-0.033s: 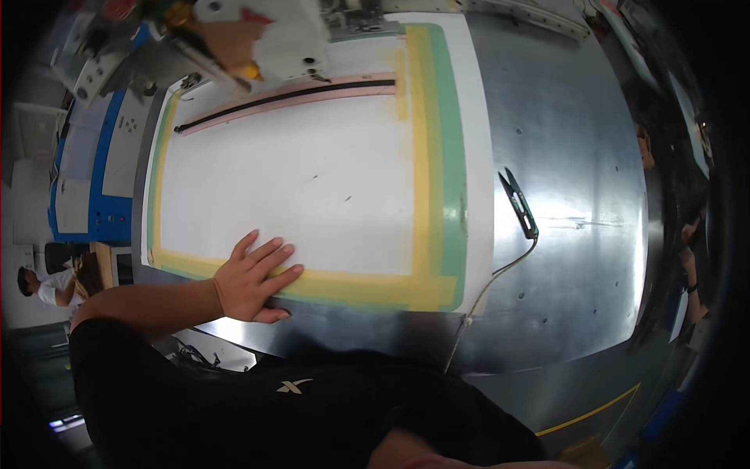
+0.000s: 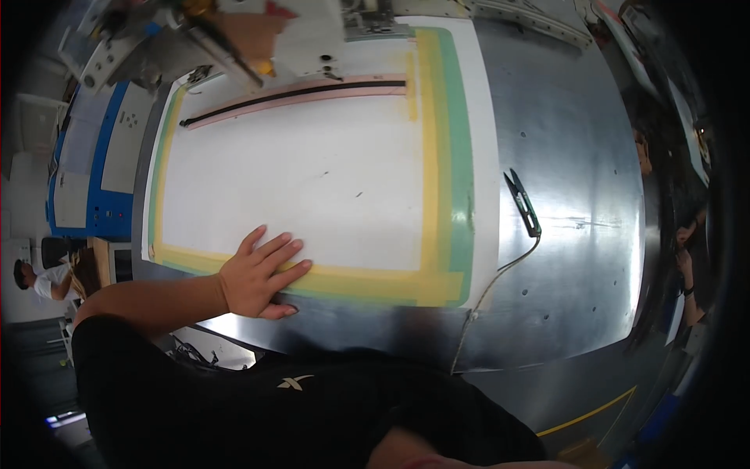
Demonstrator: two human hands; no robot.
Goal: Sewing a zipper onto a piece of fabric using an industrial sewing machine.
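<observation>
My left hand (image 2: pixel 262 273) rests palm down with fingers spread on the lower edge of a white board (image 2: pixel 289 176), over its yellow and green taped border (image 2: pixel 441 164); it holds nothing. A black strip (image 2: pixel 297 97) on a pink backing lies across the board's upper part. Dark thread snips (image 2: pixel 523 203) with a cord lie on the metal table (image 2: pixel 578 281), right of the board. My right hand is not in view.
A machine head (image 2: pixel 305 43) hangs over the board's top edge. A blue cabinet (image 2: pixel 105 191) stands at the left, with a person in a white top (image 2: pixel 51 277) below it. Another person's arm (image 2: pixel 687 281) shows at the far right. A yellow floor line (image 2: pixel 586 410) runs below the table.
The view has shifted slightly, so the board, snips and my left hand appear a little higher and farther right. My left hand looks unmoved on the board.
</observation>
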